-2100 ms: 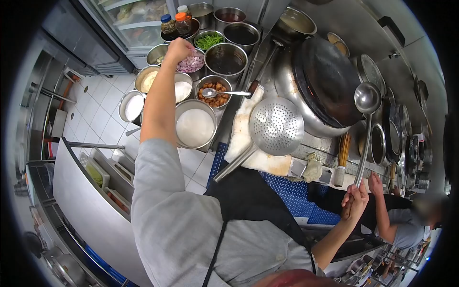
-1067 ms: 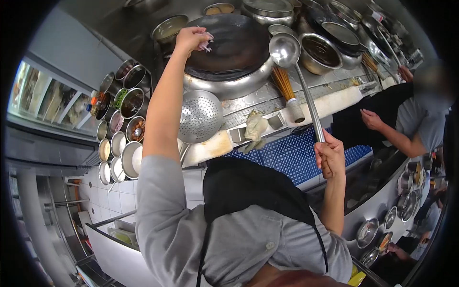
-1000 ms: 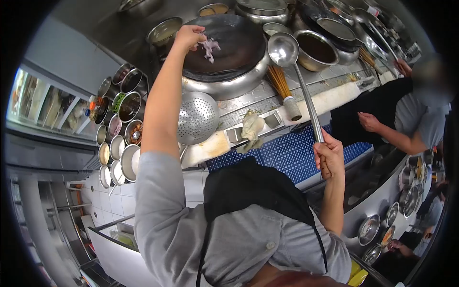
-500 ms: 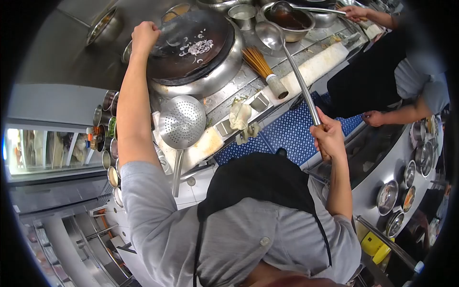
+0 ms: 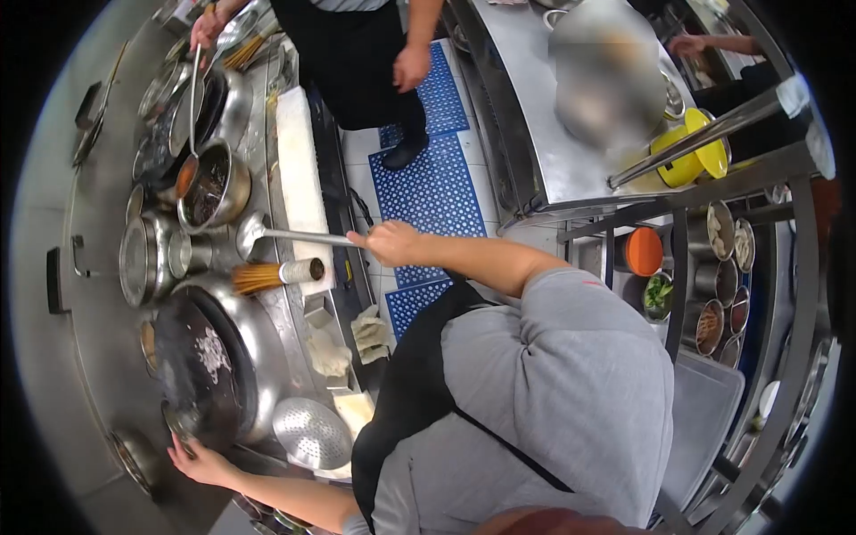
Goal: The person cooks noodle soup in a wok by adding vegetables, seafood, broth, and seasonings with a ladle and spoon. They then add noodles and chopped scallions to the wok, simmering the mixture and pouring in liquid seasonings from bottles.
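My left hand [image 5: 201, 464] is at the near edge of the dark wok [image 5: 183, 383], its fingers closed at the rim. Pale sliced pieces [image 5: 213, 354] lie inside the wok, which sits on a round steel burner ring [image 5: 270, 370]. Wrapped round the long handle of a ladle [image 5: 252, 234] is my right hand [image 5: 392, 243]. The ladle's bowl rests over the counter, close to a bamboo wok brush [image 5: 259, 278]. A perforated skimmer [image 5: 312, 433] lies beside the wok, near my left forearm.
A co-worker's hand [image 5: 207, 28] holds another ladle in a steel bowl of dark sauce [image 5: 214, 185]. Crumpled cloths [image 5: 370, 333] lie along the stove edge. Blue mats [image 5: 426, 192] cover the floor. Behind me are a steel counter [image 5: 557, 143] and a rack of ingredient pots [image 5: 711, 234].
My view has turned sharply to the right, bringing the rear counter and rack into sight. My left hand stays at the wok's edge, and my right hand still grips the ladle.
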`<state>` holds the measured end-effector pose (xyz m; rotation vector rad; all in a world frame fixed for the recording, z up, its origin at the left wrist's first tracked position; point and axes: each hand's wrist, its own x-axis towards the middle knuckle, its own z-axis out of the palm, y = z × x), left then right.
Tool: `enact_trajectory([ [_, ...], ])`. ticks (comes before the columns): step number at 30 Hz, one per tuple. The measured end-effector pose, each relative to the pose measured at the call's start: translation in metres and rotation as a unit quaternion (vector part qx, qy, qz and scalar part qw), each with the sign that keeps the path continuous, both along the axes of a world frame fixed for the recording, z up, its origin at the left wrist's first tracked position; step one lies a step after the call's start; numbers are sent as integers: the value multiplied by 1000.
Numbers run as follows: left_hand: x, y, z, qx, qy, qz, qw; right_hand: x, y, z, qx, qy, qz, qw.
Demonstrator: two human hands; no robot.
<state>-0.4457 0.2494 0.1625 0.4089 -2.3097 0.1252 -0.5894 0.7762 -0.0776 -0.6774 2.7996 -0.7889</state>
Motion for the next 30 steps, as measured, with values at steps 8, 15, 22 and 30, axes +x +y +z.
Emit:
enact_trajectory([
  [8, 15, 155, -6, 235, 62, -124, 962, -2, 69, -14, -398, 108, -325, 851],
  [15, 23, 194, 4, 287, 149, -167, 931, 20, 259, -3, -707, 56, -643, 288],
  [22, 15, 182, -4, 309, 131, -214, 917, 43, 355, 3, -633, 190, -698, 277],
  [30, 28, 172, -15, 334, 135, -214, 908, 58, 298, 50, -534, 94, -659, 521],
])
